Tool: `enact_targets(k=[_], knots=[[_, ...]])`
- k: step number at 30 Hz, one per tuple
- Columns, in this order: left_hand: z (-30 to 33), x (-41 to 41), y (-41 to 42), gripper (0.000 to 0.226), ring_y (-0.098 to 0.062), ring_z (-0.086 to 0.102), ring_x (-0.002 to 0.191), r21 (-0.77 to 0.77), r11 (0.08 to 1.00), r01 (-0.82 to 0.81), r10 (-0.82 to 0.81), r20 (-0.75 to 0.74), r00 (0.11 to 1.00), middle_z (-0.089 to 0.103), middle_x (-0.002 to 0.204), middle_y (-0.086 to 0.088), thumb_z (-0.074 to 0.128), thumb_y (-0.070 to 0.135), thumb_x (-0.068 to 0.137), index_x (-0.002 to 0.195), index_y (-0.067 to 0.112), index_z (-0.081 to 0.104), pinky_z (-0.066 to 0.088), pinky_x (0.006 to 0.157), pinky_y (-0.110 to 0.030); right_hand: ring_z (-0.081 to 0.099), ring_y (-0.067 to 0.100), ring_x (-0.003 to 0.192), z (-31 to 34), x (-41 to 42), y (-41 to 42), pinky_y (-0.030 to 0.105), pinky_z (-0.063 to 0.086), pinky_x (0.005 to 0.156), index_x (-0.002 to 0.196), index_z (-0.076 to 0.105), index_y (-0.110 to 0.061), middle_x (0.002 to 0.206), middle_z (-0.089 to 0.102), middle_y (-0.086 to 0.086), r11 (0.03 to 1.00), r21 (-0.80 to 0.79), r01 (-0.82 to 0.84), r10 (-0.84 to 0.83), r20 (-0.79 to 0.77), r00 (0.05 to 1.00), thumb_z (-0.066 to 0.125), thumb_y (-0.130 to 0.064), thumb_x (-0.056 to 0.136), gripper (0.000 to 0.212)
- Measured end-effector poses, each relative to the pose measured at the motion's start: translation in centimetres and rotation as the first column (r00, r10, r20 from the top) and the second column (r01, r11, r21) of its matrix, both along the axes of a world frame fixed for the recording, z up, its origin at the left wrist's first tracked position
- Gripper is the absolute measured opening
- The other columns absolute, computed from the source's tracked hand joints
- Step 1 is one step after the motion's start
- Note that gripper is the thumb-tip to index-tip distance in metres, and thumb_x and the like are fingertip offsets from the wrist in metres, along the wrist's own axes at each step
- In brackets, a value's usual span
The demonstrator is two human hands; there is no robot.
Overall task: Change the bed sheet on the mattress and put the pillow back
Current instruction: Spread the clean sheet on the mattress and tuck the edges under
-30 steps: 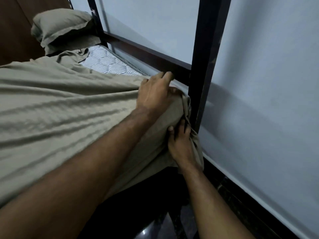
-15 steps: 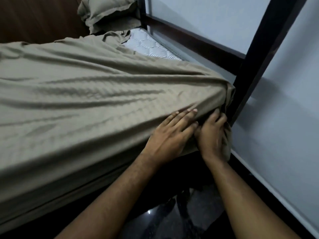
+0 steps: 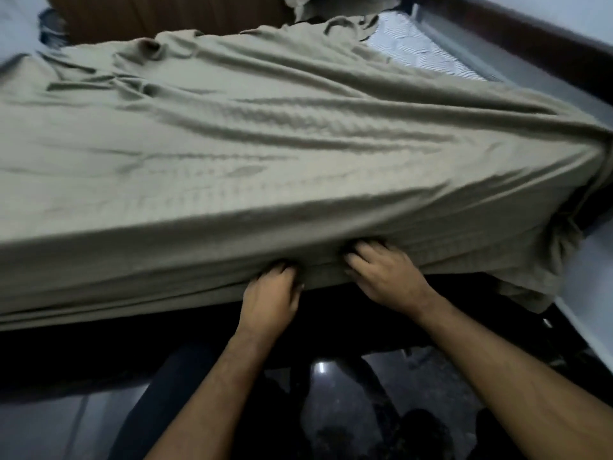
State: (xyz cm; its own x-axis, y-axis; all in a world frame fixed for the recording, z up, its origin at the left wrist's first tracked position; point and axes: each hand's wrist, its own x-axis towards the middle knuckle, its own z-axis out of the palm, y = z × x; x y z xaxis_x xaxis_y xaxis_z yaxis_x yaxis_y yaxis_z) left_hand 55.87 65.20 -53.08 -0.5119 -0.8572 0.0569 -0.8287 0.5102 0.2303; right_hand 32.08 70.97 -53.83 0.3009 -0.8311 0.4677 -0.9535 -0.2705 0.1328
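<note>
An olive-green bed sheet (image 3: 265, 154) lies wrinkled over most of the mattress and hangs down its near side. The striped white mattress (image 3: 414, 51) shows bare at the far right corner. My left hand (image 3: 270, 293) grips the sheet's lower hem at the near edge, fingers curled into the fabric. Just to its right, my right hand (image 3: 384, 273) digs its bent fingers into the same hem, fingertips hidden in a fold. Only a sliver of the olive pillow (image 3: 308, 5) shows at the top edge.
A brown wooden headboard (image 3: 166, 14) stands behind the bed. A dark frame rail (image 3: 530, 38) runs along the far right side against a pale wall (image 3: 590, 293). Loose sheet bunches at the right corner (image 3: 564, 247). Dark glossy floor (image 3: 331, 393) lies below.
Both hands have shifted left from the corner by the bed post to the middle of the near edge. Their fingers, straight half a second ago, now curl into the hem.
</note>
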Motion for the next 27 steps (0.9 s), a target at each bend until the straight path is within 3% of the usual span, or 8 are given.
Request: enact_targets(k=[4, 7, 11, 15, 17, 20, 24, 27], knots=[[-0.6, 2.5, -0.3, 0.036, -0.029, 0.063, 0.116, 0.075, 0.992, -0.106, 0.102, 0.065, 0.993, 0.065, 0.129, -0.003, 0.065, 0.037, 0.092, 0.123, 0.021, 0.065, 0.051, 0.092, -0.038, 0.061, 0.019, 0.113, -3.4, 2.6, -1.4, 0.036, 0.053, 0.087, 0.136, 0.061, -0.022, 0.137, 0.061, 0.0, 0.956, 0.242, -0.165, 0.207, -0.161, 0.965, 0.059, -0.028, 0.091, 0.045], [-1.0, 4.0, -0.4, 0.036, -0.029, 0.063, 0.115, 0.056, 0.982, -0.182, 0.177, 0.082, 0.981, 0.065, 0.128, -0.003, 0.065, 0.039, 0.091, 0.123, 0.022, 0.065, 0.049, 0.091, -0.039, 0.063, 0.019, 0.112, -3.8, 4.9, -2.8, 0.033, 0.054, 0.081, 0.14, 0.06, -0.019, 0.138, 0.062, 0.001, 0.94, 0.272, -0.206, 0.258, -0.17, 0.951, 0.042, -0.023, 0.089, 0.055], [-0.9, 6.5, -0.6, 0.035, -0.031, 0.062, 0.114, 0.057, 0.949, -0.31, 0.3, 0.138, 0.944, 0.064, 0.122, -0.007, 0.064, 0.044, 0.092, 0.117, 0.019, 0.065, 0.047, 0.091, -0.04, 0.064, 0.023, 0.114, -4.9, 9.0, -4.9, 0.035, 0.057, 0.074, 0.139, 0.059, -0.014, 0.136, 0.062, 0.006, 0.914, 0.259, -0.313, 0.349, -0.108, 0.931, 0.039, -0.022, 0.091, 0.053], [-0.5, 10.5, -0.8, 0.045, -0.033, 0.057, 0.119, 0.125, 0.894, -0.43, 0.404, 0.192, 0.894, 0.059, 0.125, -0.01, 0.065, 0.048, 0.092, 0.123, 0.015, 0.059, 0.047, 0.093, -0.042, 0.068, 0.027, 0.098, -5.1, 13.6, -6.6, 0.038, 0.058, 0.064, 0.125, 0.066, -0.011, 0.117, 0.066, 0.008, 0.92, 0.237, -0.312, 0.328, -0.031, 0.944, 0.042, -0.024, 0.086, 0.047], [-0.5, 12.4, -0.7, 0.048, -0.034, 0.054, 0.122, 0.165, 0.869, -0.466, 0.434, 0.195, 0.88, 0.056, 0.129, -0.011, 0.065, 0.047, 0.092, 0.126, 0.014, 0.057, 0.047, 0.095, -0.043, 0.069, 0.029, 0.085, -4.5, 15.4, -7.1, 0.038, 0.055, 0.057, 0.105, 0.07, -0.013, 0.102, 0.066, 0.007, 0.927, 0.241, -0.288, 0.303, -0.025, 0.953, 0.043, -0.026, 0.082, 0.038], [-0.3, 13.8, -1.0, 0.049, -0.034, 0.053, 0.123, 0.186, 0.863, -0.47, 0.451, 0.136, 0.882, 0.055, 0.129, -0.012, 0.067, 0.044, 0.091, 0.127, 0.014, 0.056, 0.048, 0.098, -0.044, 0.066, 0.03, 0.074, -3.7, 16.4, -7.4, 0.034, 0.049, 0.047, 0.075, 0.061, -0.015, 0.086, 0.06, 0.007, 0.934, 0.216, -0.284, 0.293, -0.01, 0.956, 0.043, -0.025, 0.078, 0.021], [-0.9, 14.0, -1.4, 0.044, -0.036, 0.055, 0.12, 0.17, 0.877, -0.45, 0.45, 0.04, 0.892, 0.056, 0.128, -0.013, 0.067, 0.04, 0.09, 0.124, 0.014, 0.062, 0.048, 0.099, -0.045, 0.062, 0.016, 0.068, -4.3, 15.6, -6.3, 0.027, 0.043, 0.044, 0.077, 0.056, -0.024, 0.081, 0.054, -0.004, 0.789, 0.305, -0.533, 0.546, 0.051, 0.837, 0.049, -0.027, 0.075, 0.008], [-1.5, 13.5, -1.7, 0.04, -0.038, 0.06, 0.115, 0.204, 0.876, -0.438, 0.44, 0.04, 0.897, 0.056, 0.129, -0.013, 0.065, 0.041, 0.091, 0.122, 0.015, 0.065, 0.05, 0.096, -0.046, 0.062, 0.013, 0.068, -4.8, 15.2, -5.2, 0.025, 0.044, 0.049, 0.079, 0.06, -0.028, 0.08, 0.054, -0.007, 0.795, 0.351, -0.495, 0.513, 0.046, 0.857, 0.062, -0.028, 0.074, 0.006]])
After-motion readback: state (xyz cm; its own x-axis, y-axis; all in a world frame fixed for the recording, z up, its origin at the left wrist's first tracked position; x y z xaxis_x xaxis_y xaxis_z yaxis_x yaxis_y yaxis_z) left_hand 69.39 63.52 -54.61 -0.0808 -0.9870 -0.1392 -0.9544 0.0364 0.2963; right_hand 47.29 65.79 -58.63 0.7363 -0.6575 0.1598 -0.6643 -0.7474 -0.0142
